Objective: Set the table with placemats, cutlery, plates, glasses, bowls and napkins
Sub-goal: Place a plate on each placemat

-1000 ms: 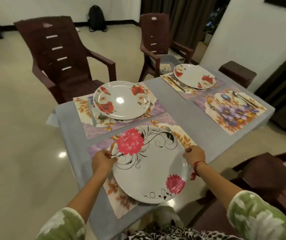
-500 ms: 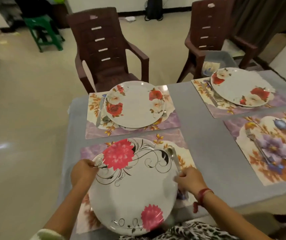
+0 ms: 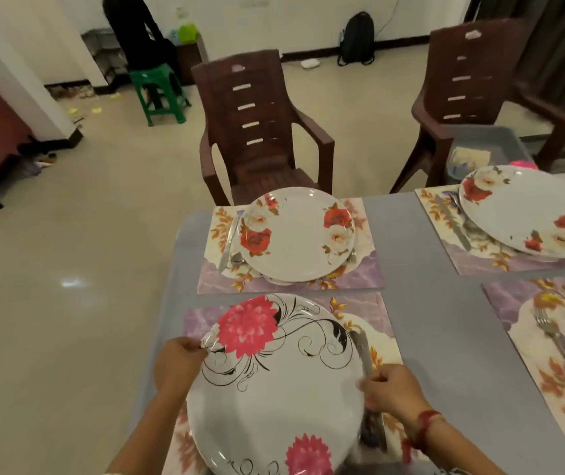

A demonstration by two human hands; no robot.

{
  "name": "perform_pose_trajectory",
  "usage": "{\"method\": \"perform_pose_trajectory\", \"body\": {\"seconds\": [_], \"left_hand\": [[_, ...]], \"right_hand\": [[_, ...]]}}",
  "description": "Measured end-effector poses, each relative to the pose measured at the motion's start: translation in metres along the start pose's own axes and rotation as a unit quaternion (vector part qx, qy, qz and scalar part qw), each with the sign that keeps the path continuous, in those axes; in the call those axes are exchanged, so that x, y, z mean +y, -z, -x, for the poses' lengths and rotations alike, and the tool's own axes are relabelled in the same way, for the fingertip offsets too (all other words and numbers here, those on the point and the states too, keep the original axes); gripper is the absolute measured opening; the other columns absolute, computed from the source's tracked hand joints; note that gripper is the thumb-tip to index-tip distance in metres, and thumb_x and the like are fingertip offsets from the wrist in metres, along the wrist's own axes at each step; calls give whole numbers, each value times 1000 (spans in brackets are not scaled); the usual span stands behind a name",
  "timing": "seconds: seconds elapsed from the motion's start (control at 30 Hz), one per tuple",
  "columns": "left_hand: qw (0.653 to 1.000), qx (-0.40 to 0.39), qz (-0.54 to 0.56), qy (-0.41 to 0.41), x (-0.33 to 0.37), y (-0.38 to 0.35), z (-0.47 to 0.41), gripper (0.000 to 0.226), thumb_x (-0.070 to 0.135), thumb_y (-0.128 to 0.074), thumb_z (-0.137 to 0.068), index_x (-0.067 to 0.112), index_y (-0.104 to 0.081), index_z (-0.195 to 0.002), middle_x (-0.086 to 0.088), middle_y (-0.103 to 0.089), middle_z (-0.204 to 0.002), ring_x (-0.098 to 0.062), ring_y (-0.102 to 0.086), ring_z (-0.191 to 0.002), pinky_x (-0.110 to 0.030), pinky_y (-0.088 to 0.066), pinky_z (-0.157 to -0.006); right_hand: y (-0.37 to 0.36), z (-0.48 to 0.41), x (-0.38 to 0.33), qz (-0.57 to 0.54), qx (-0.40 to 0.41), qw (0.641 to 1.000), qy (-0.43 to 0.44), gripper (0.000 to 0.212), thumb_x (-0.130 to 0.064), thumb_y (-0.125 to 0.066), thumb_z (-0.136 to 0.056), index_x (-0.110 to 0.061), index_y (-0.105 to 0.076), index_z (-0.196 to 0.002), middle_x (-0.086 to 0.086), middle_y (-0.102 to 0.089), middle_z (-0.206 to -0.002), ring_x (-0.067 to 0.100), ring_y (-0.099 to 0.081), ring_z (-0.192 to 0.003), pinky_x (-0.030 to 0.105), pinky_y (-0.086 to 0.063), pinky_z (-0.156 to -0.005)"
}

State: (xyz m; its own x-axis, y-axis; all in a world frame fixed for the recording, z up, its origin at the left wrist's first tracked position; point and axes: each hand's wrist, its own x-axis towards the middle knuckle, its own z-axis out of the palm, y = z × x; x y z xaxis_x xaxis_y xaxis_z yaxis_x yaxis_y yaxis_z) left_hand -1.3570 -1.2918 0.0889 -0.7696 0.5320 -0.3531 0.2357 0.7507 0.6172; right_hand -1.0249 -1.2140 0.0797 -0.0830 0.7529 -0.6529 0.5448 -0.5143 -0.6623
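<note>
Gripping opposite rims, L hand [image 3: 176, 365] & R hand [image 3: 390, 392], fingers curled, held the round glossy white plate [image 3: 274, 382] w/ pink blooms & black scrolls over the nearest rectangular floral placemat [image 3: 373, 317]. Shiny metal cutlery [image 3: 359, 344] lay on the mat just beside plate's R rim. Smooth grey table [image 3: 428, 269] beneath.

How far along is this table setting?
Done: four placemats are down; the far two carry cutlery, a rose plate and a second rose plate. In hand: the left hand and right hand grip the pink-flower plate at the near placemat. Left: the right placemat has a fork but no plate; no glasses, bowls or napkins show.
</note>
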Motion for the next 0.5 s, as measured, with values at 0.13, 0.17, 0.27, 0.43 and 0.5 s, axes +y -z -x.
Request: {"method": "perform_pose_trajectory", "body": {"seconds": [0.13,0.17,0.27,0.43,0.5], "left_hand": [[999,14,41,-3,11,11,-3,10,11,-78,-71,15,-72,-78,-1,-71,-74,-23,-66,-77,-31,-45,-69],[998,21,52,-6,16,13,-1,10,11,-78,-70,16,-73,-77,0,-71,-74,-22,-66,-77,-31,-45,-69],[995,33,87,-20,36,14,10,13,10,-79,-69,20,-71,-70,2,-71,-70,-21,-66,-72,-29,-44,-64],[989,33,137,-47,83,-8,38,17,8,-80,-69,22,-71,-67,5,-71,-66,-18,-67,-71,-28,-47,-66],[987,19,151,-55,106,-29,55,15,6,-78,-70,20,-72,-70,1,-72,-69,-19,-65,-69,-26,-47,-62]], "right_hand": [[8,-11,-10,0,5,1000,27,20,-3,-73,-74,-6,-58,-63,6,-62,-59,25,-63,-60,44,-58,-69],[12,-13,-13,1,4,999,37,20,-1,-73,-74,-5,-58,-62,7,-62,-60,27,-64,-62,46,-58,-70],[31,-22,-21,-31,11,997,64,17,1,-72,-75,-1,-61,-63,10,-63,-62,28,-65,-59,40,-58,-61],[90,-49,-26,-82,16,992,94,16,0,-71,-78,-1,-60,-66,13,-63,-63,27,-61,-58,38,-56,-63],[123,-63,-22,-95,21,990,105,13,-1,-72,-77,1,-62,-69,14,-64,-66,28,-61,-61,41,-56,-69]]}}
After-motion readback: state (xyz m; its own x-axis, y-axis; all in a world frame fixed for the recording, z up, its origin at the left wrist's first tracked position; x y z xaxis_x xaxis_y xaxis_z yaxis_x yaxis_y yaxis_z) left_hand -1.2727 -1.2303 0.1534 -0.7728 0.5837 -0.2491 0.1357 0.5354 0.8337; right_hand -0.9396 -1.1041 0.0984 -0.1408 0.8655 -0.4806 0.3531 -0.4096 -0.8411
